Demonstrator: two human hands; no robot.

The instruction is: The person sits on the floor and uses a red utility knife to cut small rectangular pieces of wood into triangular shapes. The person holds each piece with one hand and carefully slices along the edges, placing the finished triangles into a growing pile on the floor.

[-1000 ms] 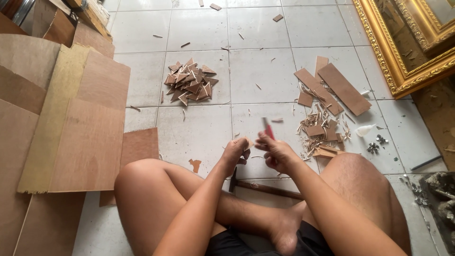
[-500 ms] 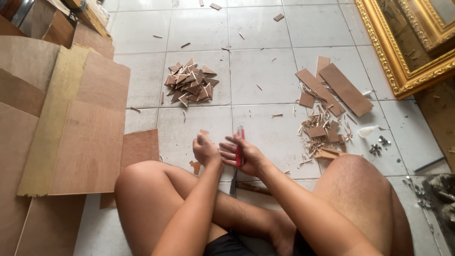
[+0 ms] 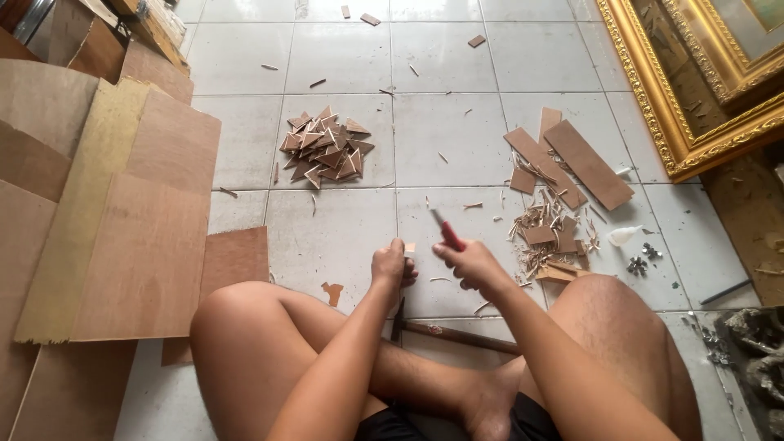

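A person sits cross-legged on a white tile floor (image 3: 343, 237). The left hand (image 3: 390, 267) pinches a small pale wood chip (image 3: 409, 247) between thumb and fingertips, held just above the floor in front of the knees. The right hand (image 3: 472, 265) is curled tight around a red-handled knife (image 3: 447, 233), its blade angled up and left, tip near the chip. A hammer (image 3: 453, 333) lies across the shins below. A pile of triangles (image 3: 324, 149) sits further out; strips and shavings (image 3: 555, 229) lie right. To trim well, I judge the blade should cut away from the pinching fingers, in thin slices, with the chip held firm.
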